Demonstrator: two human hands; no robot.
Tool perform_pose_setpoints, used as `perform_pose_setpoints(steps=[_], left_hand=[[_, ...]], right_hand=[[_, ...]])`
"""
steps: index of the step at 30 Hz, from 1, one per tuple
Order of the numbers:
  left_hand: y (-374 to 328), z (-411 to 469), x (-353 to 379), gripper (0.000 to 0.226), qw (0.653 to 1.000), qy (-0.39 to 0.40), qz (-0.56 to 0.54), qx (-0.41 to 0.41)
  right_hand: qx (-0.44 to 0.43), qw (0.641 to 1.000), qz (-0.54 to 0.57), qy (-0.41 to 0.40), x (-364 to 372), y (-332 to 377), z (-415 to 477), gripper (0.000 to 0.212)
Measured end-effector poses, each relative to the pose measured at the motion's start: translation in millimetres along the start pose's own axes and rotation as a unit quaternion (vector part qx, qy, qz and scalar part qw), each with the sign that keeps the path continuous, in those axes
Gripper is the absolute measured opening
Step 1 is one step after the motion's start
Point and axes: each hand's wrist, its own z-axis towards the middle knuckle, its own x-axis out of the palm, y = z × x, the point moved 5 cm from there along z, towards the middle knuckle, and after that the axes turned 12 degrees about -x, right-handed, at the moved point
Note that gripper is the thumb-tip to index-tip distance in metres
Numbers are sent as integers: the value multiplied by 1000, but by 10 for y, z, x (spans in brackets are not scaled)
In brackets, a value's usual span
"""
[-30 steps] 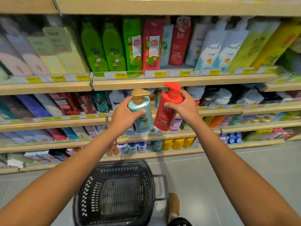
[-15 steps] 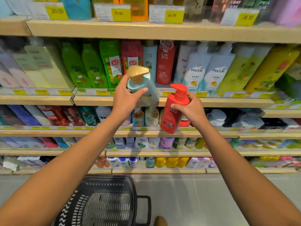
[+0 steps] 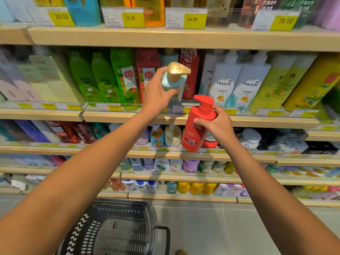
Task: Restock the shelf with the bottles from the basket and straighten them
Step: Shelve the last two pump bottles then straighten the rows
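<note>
The left grip [image 3: 158,94] wraps round the teal pump bottle [image 3: 175,83], near upright just left of the Pantene bottles [image 3: 237,85]; the right grip [image 3: 219,127] clasps the red pump bottle [image 3: 194,131] below them. The teal one should settle base-first onto the shelf [image 3: 110,117], label outward.

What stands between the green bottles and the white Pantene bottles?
Head view: a labelled red bottle, a pale blue bottle, a second red bottle; the left hand holds the teal pump bottle before them.

The beige shelf [image 3: 266,122] carried upright green bottles [image 3: 103,80] and white Pantene bottles [image 3: 237,83] behind yellow price tags [image 3: 114,107], and a black basket [image 3: 81,230] sat on the grey floor [image 3: 211,232].
</note>
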Motion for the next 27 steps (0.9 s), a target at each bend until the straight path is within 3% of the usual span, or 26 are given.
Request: perform_pose_setpoints(steps=[8, 13, 16, 21, 27], left_hand=[[25, 396, 194, 52, 992, 1, 114, -52], [27, 565, 200, 67, 987, -15, 110, -114], [22, 606, 194, 58, 980, -25, 127, -151], [-53, 621, 172, 46, 973, -44, 181, -137], [-145, 611, 152, 55, 952, -88, 280, -85]], right_hand=[[-16, 1000, 14, -2, -38, -25, 117, 59], [-6, 1000, 20, -5, -79, -59, 170, 57], [-2, 1000, 21, -16, -109, -37, 215, 54], [-7, 1000, 17, -18, -121, 50, 292, 44], [-19, 998, 44, -40, -116, 128, 364, 46]])
